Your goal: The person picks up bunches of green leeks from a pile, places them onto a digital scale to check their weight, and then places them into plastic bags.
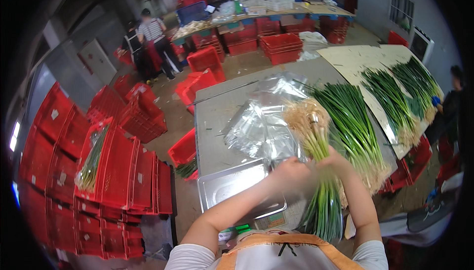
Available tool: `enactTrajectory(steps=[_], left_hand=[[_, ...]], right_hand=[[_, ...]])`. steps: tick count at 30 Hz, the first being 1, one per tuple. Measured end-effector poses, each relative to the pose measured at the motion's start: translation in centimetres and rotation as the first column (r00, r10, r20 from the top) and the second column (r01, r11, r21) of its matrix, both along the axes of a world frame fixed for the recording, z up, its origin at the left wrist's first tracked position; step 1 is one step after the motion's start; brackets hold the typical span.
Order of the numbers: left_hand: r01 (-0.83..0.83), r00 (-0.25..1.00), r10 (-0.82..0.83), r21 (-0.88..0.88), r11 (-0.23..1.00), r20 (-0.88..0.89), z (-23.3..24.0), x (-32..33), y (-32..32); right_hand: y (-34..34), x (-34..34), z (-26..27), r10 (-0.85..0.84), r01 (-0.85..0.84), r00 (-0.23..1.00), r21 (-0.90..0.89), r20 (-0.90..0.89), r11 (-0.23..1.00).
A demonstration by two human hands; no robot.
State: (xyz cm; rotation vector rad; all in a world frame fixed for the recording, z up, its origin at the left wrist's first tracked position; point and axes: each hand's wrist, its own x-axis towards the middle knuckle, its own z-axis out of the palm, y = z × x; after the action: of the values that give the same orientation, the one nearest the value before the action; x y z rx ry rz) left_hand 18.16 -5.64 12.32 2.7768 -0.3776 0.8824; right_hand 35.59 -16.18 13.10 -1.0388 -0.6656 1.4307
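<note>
A bundle of green onions lies before me, its pale roots pointing away and its green leaves towards my apron. Clear plastic film wraps at least its leaf end. My right hand grips the bundle's middle from the right. Close against its left side is my left hand, blurred by motion; whether its fingers hold anything is unclear. Beneath my left forearm sits a metal weighing tray. Clear plastic bags lie in a loose pile beyond the tray. Right of the bundle rests a heap of loose green onions.
Red crates stand stacked at the left, with a bagged green-onion bundle on top. More onions cover a pale board at the right, beside a person. Two people stand near the far table.
</note>
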Motion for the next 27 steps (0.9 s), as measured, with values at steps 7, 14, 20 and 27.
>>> enactTrajectory(steps=[7,14,20,27], left_hand=[[0.012,0.994,-0.043,-0.299,0.954,-0.097,-0.7,-1.1,-3.1],[-0.064,0.997,0.047,-0.998,0.017,-0.063,-3.7,-0.8,-2.1],[0.121,0.861,0.507,-0.955,-0.271,-0.035,3.0,-5.9,1.0],[0.54,0.637,0.735,-0.816,-0.209,0.233,2.7,-12.6,3.0]], right_hand=[[3.2,-1.0,2.5,-0.035,0.041,0.961,-0.013,0.275,0.999],[8.4,-8.0,8.8,-0.17,0.069,0.935,0.31,0.311,0.948],[9.5,-8.8,4.7,-0.268,-0.18,0.339,0.342,0.902,0.922],[9.5,-13.2,-1.3,0.376,-0.687,0.481,0.074,0.792,0.723]])
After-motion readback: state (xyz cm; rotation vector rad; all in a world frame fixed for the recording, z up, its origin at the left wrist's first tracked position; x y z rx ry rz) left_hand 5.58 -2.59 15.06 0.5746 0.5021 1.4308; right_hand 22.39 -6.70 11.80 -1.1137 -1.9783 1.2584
